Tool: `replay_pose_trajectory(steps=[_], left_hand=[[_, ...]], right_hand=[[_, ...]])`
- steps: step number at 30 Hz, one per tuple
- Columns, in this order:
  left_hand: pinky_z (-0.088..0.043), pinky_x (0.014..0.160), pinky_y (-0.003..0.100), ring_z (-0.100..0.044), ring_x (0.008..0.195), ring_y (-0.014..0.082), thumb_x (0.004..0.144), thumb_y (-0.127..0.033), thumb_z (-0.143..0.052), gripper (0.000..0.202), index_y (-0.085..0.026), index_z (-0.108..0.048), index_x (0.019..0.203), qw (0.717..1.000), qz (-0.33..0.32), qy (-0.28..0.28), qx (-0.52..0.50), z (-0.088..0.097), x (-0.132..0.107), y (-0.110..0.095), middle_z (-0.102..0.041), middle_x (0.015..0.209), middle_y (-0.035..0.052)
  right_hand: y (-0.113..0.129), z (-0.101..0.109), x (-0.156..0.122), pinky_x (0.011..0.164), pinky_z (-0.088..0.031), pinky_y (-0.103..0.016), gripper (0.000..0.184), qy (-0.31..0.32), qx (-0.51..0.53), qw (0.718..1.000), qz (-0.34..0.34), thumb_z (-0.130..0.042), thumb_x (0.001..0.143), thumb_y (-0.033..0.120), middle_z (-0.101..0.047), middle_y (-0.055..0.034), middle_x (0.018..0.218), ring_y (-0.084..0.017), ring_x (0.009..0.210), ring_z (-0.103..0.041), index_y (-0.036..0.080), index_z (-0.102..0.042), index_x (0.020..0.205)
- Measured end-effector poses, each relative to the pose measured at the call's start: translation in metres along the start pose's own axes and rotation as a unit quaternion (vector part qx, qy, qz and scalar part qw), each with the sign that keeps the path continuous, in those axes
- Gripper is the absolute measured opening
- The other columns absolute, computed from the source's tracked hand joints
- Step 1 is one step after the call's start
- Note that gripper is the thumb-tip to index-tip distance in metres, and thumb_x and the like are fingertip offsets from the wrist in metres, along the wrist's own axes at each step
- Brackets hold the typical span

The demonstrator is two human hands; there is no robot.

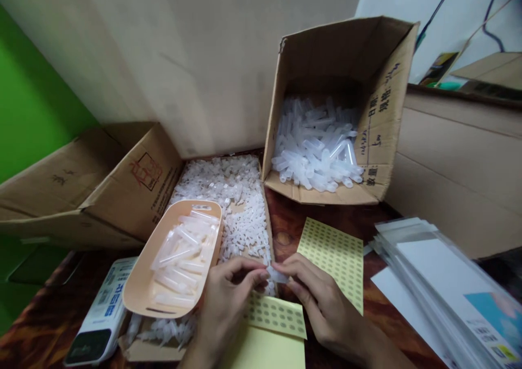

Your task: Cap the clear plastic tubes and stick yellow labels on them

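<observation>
A short translucent plastic tube [278, 275] is held up between my two hands. The fingertips of my left hand [230, 293] are pinched at its left end. At the other end, my right hand [322, 301] grips it between thumb and fingers. Whether anything smaller sits in the left fingertips is hidden. Just below the hands lies a yellow sheet of small round grey stickers [281, 317], partly folded over. A second sticker sheet [332, 255] lies flat beyond my right hand. A peach plastic basket [136, 282] with several translucent tubes stands left of my left hand.
Small white plastic pieces [244, 217] fill a shallow cardboard tray behind the basket. A tipped cardboard box [383, 113] holds many tubes at the back. Another open box [122, 195] stands left, near a white device [101, 314]. Plastic-sleeved papers [444, 282] are stacked right.
</observation>
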State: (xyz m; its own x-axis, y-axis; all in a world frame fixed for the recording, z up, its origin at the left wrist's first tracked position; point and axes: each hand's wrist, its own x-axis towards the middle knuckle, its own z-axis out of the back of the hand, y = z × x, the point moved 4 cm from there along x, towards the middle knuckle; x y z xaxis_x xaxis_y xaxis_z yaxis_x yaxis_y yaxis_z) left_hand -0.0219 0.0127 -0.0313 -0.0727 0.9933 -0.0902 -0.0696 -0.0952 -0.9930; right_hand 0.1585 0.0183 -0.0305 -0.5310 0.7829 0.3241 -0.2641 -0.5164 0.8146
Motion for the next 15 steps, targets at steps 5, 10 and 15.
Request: replay_pose_trajectory(steps=[5,10,15], left_hand=[[-0.053,0.062,0.021,-0.068,0.065,0.0158,0.074,-0.023,-0.076,0.008,-0.016,-0.077,0.07,0.999,0.003,-0.013,-0.047,-0.003,0.001,-0.001,-0.075,0.067,0.0033],[-0.054,0.071,0.025,-0.07,0.074,0.0186,0.073,-0.023,-0.077,0.007,-0.017,-0.077,0.071,0.996,-0.033,-0.009,-0.077,0.0,0.004,-0.003,-0.077,0.075,0.0054],[-0.051,0.066,0.026,-0.068,0.069,0.0185,0.07,-0.026,-0.081,0.011,-0.016,-0.077,0.069,0.992,0.001,0.015,-0.123,-0.003,0.004,0.003,-0.076,0.072,0.0061]], right_hand=[[0.01,-0.006,-0.003,0.082,-0.055,-0.03,0.028,-0.031,-0.039,0.999,0.02,-0.038,0.099,0.008,-0.064,-0.0073,0.102,-0.021,0.095,-0.066,0.024,-0.054,0.116],[0.022,-0.006,0.0,0.074,-0.056,-0.028,0.031,-0.052,-0.097,0.993,0.051,-0.036,0.097,0.005,-0.062,-0.0072,0.098,-0.021,0.087,-0.067,0.024,-0.053,0.115],[0.03,-0.005,0.006,0.069,-0.056,-0.029,0.027,-0.071,-0.12,0.987,0.082,-0.036,0.098,0.007,-0.062,-0.0072,0.091,-0.022,0.081,-0.067,0.023,-0.055,0.108]])
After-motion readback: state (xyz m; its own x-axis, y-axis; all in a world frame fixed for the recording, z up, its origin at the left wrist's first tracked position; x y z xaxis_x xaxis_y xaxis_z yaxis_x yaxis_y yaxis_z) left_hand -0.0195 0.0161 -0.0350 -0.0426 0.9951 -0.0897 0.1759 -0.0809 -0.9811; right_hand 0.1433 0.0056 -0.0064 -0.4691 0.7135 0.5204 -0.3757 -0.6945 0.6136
